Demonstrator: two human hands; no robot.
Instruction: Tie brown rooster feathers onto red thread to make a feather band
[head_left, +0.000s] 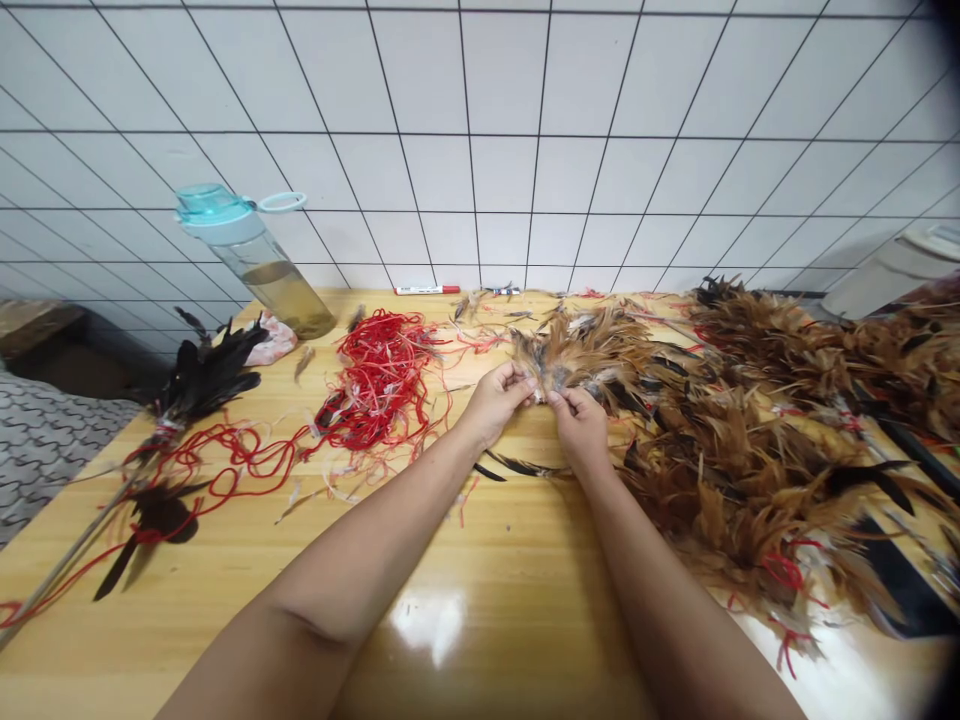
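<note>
Both my hands meet at the middle of a glossy wooden table [420,560]. My left hand [496,398] pinches the base of a fan of brown feathers [581,350]. My right hand [579,424] is closed on the same bunch from the right, fingertips touching those of the left. A large heap of brown and black feathers [765,440] lies right beside my right hand. A dark loose feather [517,466] lies on the table under my wrists.
A tangle of red string [379,385] lies left of my hands, trailing to a stick with black feathers [199,385]. A teal-lidded water bottle [255,262] stands at back left, a red marker [427,290] by the tiled wall, a grey container [892,272] at far right.
</note>
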